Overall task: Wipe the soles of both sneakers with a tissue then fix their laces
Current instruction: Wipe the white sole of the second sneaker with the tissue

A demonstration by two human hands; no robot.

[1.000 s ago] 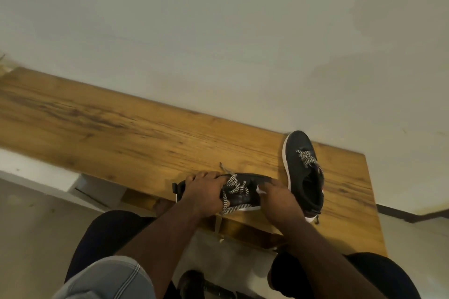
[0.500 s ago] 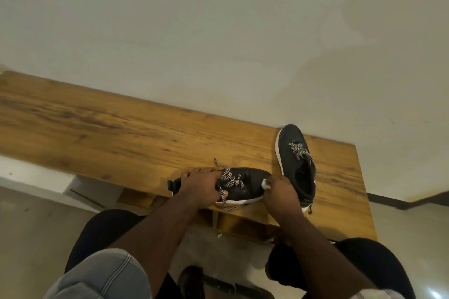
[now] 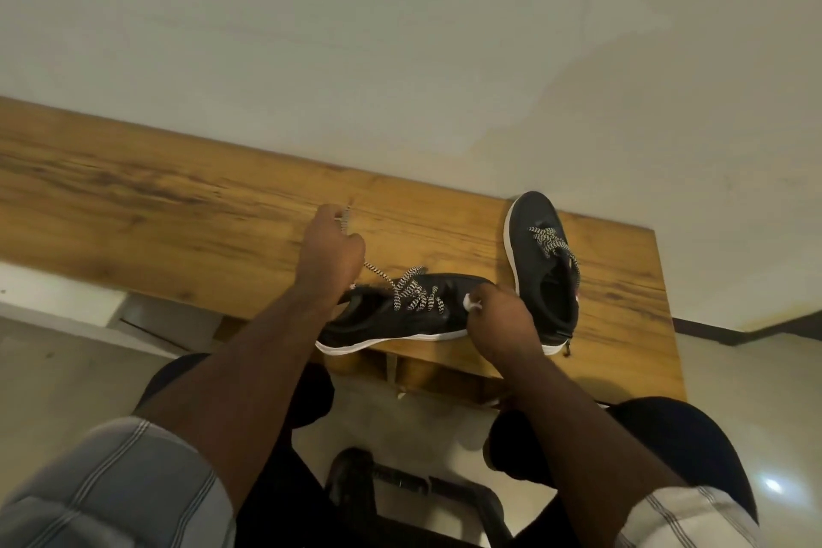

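Left hand [image 3: 331,249] pulls one lace [image 3: 378,271]; two sneakers [image 3: 400,316] [image 3: 542,271].

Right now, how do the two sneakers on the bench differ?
The near sneaker lies crosswise at the bench edge, toe to the right; the far sneaker points away toward the wall. The near sneaker is being handled: the left hand pulls its lace out taut, and the right hand, holding a tissue, grips its toe. The far sneaker is untouched. Both are black with white soles and striped laces.
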